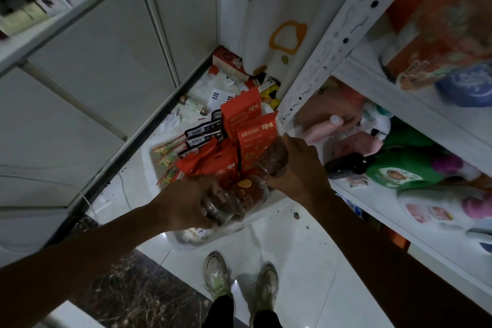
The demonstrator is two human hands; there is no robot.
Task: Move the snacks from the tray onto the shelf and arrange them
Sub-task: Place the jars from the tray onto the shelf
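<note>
view from the head camera, looking down. the left hand [190,201] is wrapped around a clear jar [229,201] of dark snack pieces, fingers curled along its side; this jar lies tilted at the near end of the white tray [149,154] on the floor. the right hand [298,165] closes from above on a second clear jar [274,157], just beyond and to the right of the first; how far its fingers reach round the far side cannot be told. both jars are low over the tray, and whether either is lifted free is not visible. just beyond both grips stand red snack pouches [247,125], with black sachets [203,133] and thin stick packs [170,150] to their left. to the right of the right hand rises the white shelf [319,61], its tiers already holding pink and green packs [410,165].

handling, as a judgement: the jars look rigid, smooth and probably slippery, moderately heavy when full, and liable to crack if dropped on the tiled floor; a full wrap round the mid-body, or a hold near the lid, suits them. the pouches appear light and soft, best pinched at the top seam.
</note>
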